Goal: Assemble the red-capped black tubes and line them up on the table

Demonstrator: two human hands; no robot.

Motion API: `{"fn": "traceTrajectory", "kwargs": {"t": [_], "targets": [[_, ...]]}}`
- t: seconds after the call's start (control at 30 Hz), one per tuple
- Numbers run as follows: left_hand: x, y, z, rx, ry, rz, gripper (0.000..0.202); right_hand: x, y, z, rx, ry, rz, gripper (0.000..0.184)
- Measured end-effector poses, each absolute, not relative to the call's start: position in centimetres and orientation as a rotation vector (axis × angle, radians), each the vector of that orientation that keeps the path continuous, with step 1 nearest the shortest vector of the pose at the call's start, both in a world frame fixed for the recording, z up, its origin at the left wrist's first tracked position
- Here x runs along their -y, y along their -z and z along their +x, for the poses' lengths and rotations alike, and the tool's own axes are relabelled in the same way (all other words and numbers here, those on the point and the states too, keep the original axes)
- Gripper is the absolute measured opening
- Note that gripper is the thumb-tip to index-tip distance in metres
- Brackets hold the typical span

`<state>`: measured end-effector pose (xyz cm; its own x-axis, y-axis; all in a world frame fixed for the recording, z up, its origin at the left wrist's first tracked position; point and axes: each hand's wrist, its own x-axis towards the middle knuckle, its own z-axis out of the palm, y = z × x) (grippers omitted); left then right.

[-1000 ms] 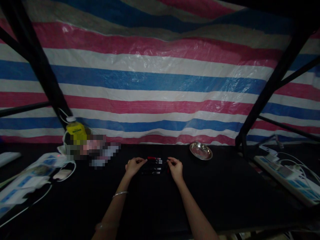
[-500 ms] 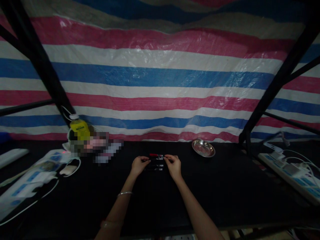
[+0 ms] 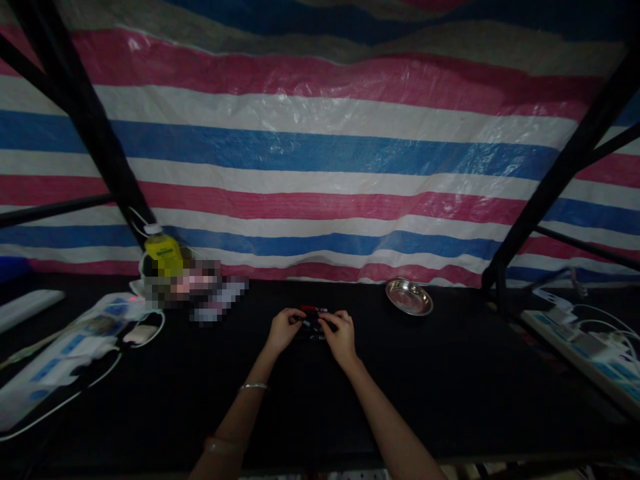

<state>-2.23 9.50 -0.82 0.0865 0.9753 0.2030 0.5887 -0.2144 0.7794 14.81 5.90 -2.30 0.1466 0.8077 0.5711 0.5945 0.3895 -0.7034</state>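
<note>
Close together at the middle of the black table [image 3: 440,387], both hands have their fingers pinched. My left hand [image 3: 283,331], closed, pinches what looks like a slim dark pen with a shiny end. My right hand [image 3: 342,339] is also closed, its thumb and fingertips a short gap away; what sits between them is too dark and small to name. Just beyond the fingertips lies a red pen-like stick [image 3: 311,309] with a silvery end. Nearer to me, partly hidden by the hands, are dark pen-like sticks [image 3: 314,337] with shiny ends.
A round metal dish [image 3: 409,297] stands at the back right. On the left are a power strip [image 3: 70,353] with cables, a yellow bottle [image 3: 164,257] and blurred-out items. Another power strip [image 3: 590,353] lies at the right. Striped sheeting [image 3: 320,153] hangs behind, between black frame posts.
My right hand has moved in to the left and slightly toward me, narrowing the gap to my left hand. A dark pen-like stick now appears raised from the row. The view has shifted slightly.
</note>
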Motion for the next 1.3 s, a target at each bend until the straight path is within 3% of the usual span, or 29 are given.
{"fn": "traceTrajectory", "kwargs": {"t": [0.2, 0.9, 1.3], "targets": [[-9.7, 0.8, -2.6, -1.482, -0.926, 1.928, 0.014, -5.6, 1.8, 14.8, 1.468, -0.357, -1.278, 0.015], [-10.1, 0.7, -4.4, -1.783, -0.898, 1.821, 0.021, -5.8, 2.2, 14.4, 1.353, -0.581, -1.176, 0.021], [-8.3, -1.3, -2.7, -1.663, -1.273, 1.941, 0.02, -5.3, 1.4, 14.6, 1.316, -0.533, -1.116, 0.023]]}}
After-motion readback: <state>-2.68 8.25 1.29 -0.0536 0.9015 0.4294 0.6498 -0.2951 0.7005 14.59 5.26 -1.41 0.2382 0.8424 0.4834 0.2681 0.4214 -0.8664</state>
